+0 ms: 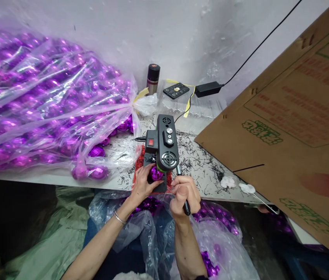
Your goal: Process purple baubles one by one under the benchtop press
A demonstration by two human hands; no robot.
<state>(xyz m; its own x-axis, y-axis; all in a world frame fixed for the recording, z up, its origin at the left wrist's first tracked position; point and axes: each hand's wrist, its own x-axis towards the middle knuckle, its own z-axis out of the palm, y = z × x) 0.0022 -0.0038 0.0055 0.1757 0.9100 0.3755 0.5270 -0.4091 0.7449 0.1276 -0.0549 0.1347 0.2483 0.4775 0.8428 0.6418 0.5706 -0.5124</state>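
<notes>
A shiny purple faceted ball (156,174) sits under the head of a small black bench machine (167,144) with a red switch and round vents. My left hand (145,181) pinches that ball from the left, thumb and fingers around its sides. My right hand (185,194) is wrapped round the black-ended metal lever (187,208) at the machine's right side. Beneath the machine lies a red mat (138,171), partly covered by its base. The spot where the machine meets the ball is mostly hidden by the machine head.
A tied clear bag (50,105) of purple balls fills the left. A large cardboard box (284,128) leans in from the right. A bottle (153,79), a phone (176,90) and a power adapter (209,89) lie behind. Black scraps litter the white table (202,186); an open bag (219,245) covers my lap.
</notes>
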